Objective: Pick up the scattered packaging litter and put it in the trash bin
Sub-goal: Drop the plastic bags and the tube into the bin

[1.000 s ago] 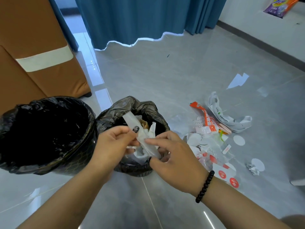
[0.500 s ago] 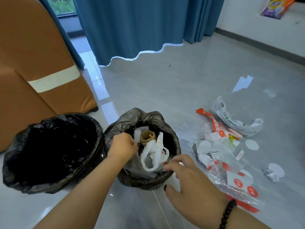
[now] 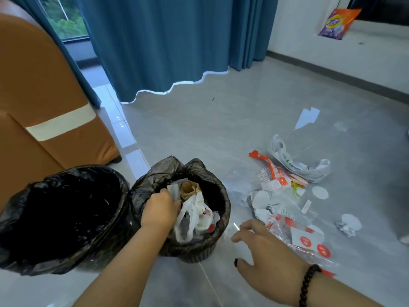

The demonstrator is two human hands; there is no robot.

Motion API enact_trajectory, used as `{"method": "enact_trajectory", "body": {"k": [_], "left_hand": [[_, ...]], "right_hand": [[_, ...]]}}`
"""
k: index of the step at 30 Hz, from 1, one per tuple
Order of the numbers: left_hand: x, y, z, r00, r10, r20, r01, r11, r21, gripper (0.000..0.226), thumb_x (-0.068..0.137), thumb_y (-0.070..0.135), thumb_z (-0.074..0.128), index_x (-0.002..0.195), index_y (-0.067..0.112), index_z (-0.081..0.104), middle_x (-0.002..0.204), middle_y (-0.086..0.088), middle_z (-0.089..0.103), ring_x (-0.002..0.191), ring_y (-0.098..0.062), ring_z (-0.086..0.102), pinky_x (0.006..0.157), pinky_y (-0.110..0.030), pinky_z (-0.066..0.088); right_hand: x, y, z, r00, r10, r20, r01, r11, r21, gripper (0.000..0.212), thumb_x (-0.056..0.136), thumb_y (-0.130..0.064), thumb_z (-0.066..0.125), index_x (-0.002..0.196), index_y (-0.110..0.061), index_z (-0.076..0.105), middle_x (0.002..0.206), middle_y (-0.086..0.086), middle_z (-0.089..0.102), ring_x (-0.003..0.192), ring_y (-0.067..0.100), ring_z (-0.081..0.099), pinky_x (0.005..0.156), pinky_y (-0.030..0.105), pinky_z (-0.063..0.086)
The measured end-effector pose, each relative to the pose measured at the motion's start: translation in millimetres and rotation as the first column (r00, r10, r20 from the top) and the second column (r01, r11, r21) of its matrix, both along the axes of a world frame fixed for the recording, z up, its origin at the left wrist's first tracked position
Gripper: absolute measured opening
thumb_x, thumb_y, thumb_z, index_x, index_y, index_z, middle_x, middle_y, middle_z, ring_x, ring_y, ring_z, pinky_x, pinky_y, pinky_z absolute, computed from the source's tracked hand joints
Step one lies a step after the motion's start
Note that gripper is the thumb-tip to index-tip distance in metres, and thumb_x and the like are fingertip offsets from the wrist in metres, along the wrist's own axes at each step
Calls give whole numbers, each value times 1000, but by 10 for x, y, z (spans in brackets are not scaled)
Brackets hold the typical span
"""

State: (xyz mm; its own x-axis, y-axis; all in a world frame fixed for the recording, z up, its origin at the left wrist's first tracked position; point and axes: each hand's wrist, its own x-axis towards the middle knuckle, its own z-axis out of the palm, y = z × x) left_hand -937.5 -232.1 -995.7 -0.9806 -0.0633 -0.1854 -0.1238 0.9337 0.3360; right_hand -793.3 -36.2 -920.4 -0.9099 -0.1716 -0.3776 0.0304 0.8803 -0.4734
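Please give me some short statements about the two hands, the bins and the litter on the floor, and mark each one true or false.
1. The left hand is inside the smaller bin, on the rubbish. True.
2. The right hand holds a wrapper. False: it is open and holds nothing.
3. The larger bin is packed with white bags. False: only its black liner shows.
4. Litter lies on the floor to the right of the smaller bin. True.
5. A black bead bracelet is on the left wrist. False: it is on the right wrist.
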Motion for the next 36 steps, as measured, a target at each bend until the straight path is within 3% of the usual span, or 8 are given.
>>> {"method": "enact_trajectory", "body": {"k": [6,10,15,20,26,29,32,36], "left_hand": [[38,-47,277,999,11,-40,-7,995,97,46,87,37,65,116,3,53,91,-15,66,80,-28,66,69,-38,56],[278,1,367,996,-48,-81,64,977,202,22,89,26,59,109,17,55,75,-3,67,63,-19,67,65,-41,58],[698,516,307,952,-279,-126,299,934,197,4,90,29,56,89,30,52,64,4,62,65,-12,61,68,-37,55],[1076,1107,-4,777,-622,-91,627,779,29,8,92,35,47,97,31,52,78,10,64,73,-10,61,65,-26,49],[1244,1382,-277,759,-647,72,640,762,96,7,88,33,50,92,32,56,78,13,65,76,-6,62,69,-25,51],[1294,1514,-429,781,-604,163,588,797,135,8,85,32,50,87,32,58,75,14,65,74,-5,61,72,-27,53],[1308,1584,-526,825,-509,244,461,857,231,7,81,28,55,81,33,60,72,13,66,69,-4,64,71,-31,56],[1333,1693,-564,846,-452,282,342,867,363,11,79,22,59,76,32,61,67,12,68,64,-6,68,71,-36,58]], "right_hand": [[-292,325,-328,997,-34,62,25,991,134,44,92,-29,50,134,-19,43,137,-2,32,117,17,48,96,23,41],[-476,530,-557,980,-21,197,-45,945,325,42,91,-26,48,130,-13,46,136,8,37,120,24,47,98,30,42],[-608,764,-856,978,35,207,-125,891,437,38,90,-19,50,127,-8,51,129,14,51,117,28,51,95,30,43],[-166,1155,-1354,938,111,330,-258,857,445,37,85,-13,51,121,-8,57,120,12,61,103,25,60,86,32,52],[616,1730,-1911,877,26,481,-290,826,484,37,84,-14,55,121,-11,51,125,9,52,111,27,56,88,39,52],[721,1944,-2025,991,-64,114,3,885,466,38,81,-17,59,117,-15,49,122,4,51,108,25,57,80,33,49],[542,2085,-1994,898,-101,-428,270,895,355,52,56,-27,79,98,-20,50,94,3,57,77,27,61,58,30,46],[190,2234,-2104,945,-252,-210,316,869,380,79,73,-53,65,137,-21,34,134,6,38,123,29,39,99,40,34]]}}
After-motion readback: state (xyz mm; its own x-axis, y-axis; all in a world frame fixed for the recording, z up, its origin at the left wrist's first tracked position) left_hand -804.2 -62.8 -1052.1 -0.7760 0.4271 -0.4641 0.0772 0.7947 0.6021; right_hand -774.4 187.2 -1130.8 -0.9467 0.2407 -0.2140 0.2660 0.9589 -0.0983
